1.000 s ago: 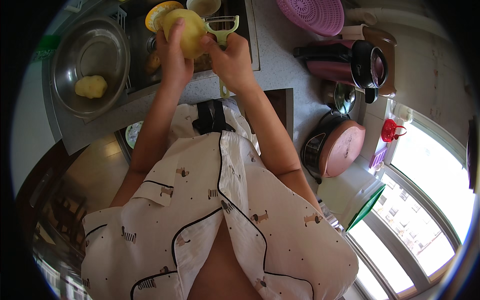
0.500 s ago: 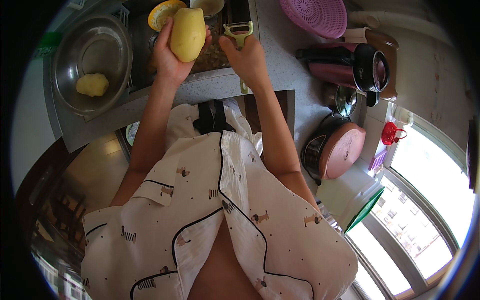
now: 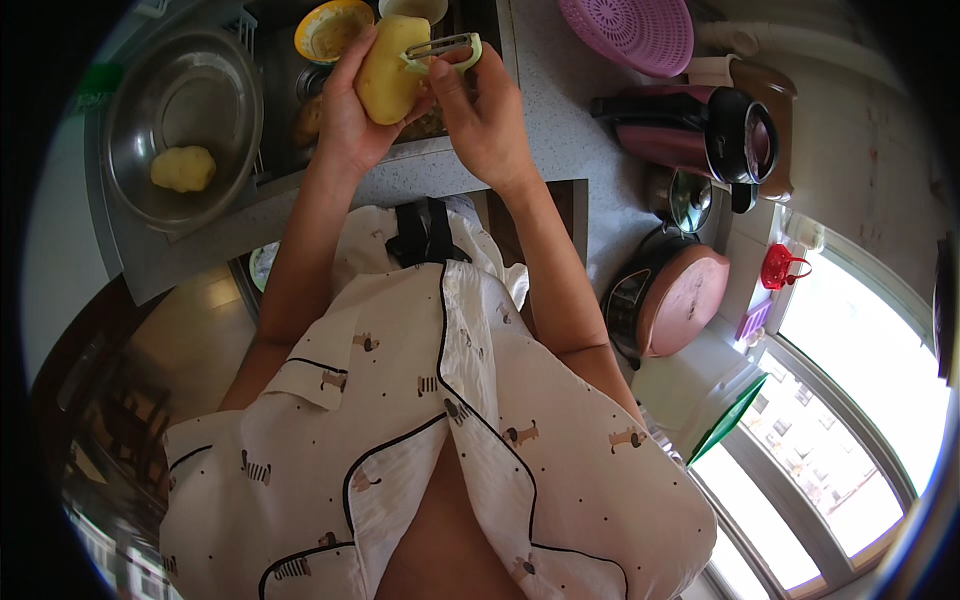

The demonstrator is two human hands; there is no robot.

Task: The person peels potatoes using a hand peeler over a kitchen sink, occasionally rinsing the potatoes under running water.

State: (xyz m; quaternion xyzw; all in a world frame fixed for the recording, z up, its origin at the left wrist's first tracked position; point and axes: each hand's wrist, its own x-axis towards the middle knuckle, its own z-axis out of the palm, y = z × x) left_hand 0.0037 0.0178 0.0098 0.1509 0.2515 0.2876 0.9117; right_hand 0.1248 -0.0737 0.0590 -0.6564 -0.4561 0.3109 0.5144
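Observation:
A large, peeled-looking yellow potato [image 3: 388, 85] is gripped in my left hand [image 3: 350, 115] above the sink. My right hand [image 3: 490, 125] is closed round a pale green peeler [image 3: 462, 58], whose metal blade lies over the potato's upper right side. Whether the blade touches the skin I cannot tell. Below the hands, peelings lie in the sink [image 3: 280, 160], partly hidden, and a brownish potato [image 3: 307, 120] shows beside my left hand. A smaller peeled potato [image 3: 183, 169] rests in a wide metal basin [image 3: 235, 190] on the left.
At the sink's far side stand a yellow-rimmed bowl [image 3: 330, 30] and a white bowl [image 3: 415, 8]. Along the right counter are a purple colander [image 3: 640, 35], a dark pink kettle [image 3: 670, 125], a glass lid [image 3: 692, 202] and a pink-topped pan [image 3: 685, 300]. Windows lie beyond.
My right hand has brought the peeler left and up against the potato, its head turning. The potato in my left hand has tilted and shifted slightly right.

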